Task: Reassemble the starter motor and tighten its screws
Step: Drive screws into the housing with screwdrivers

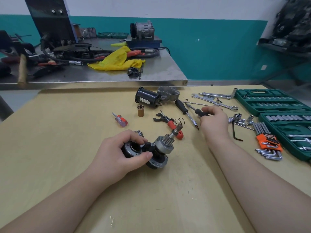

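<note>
Now left hand (117, 153) fingers (134, 137) curl round the starter motor (151, 148).

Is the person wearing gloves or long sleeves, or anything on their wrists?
No gloves. The left hand and the right hand are both bare. No sleeves show either: both forearms are uncovered all the way to the bottom edge of the picture. No watch, bracelet or ring can be seen on the wrists or fingers that show.

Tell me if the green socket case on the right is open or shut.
Open. The green socket case lies spread flat on the wooden table, with rows of sockets exposed in its trays.
</note>
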